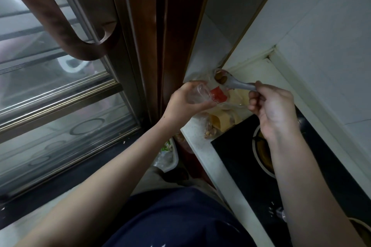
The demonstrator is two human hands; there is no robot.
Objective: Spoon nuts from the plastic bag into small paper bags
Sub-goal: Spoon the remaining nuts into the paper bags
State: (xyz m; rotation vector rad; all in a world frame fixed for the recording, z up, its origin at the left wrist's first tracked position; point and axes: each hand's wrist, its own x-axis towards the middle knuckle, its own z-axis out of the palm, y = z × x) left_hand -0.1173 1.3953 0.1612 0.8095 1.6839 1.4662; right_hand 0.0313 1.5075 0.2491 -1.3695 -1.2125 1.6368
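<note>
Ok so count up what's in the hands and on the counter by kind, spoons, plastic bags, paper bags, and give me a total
Spoons: 1, the grey spoon with nuts in its bowl, held by the right hand
Plastic bags: 1, the clear plastic bag gripped by the left hand
Paper bags: 2 visible, the paper bags on the counter, partly hidden
Total: 4

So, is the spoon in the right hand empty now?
No, the spoon that the right hand holds carries brown nuts in its bowl.
</note>
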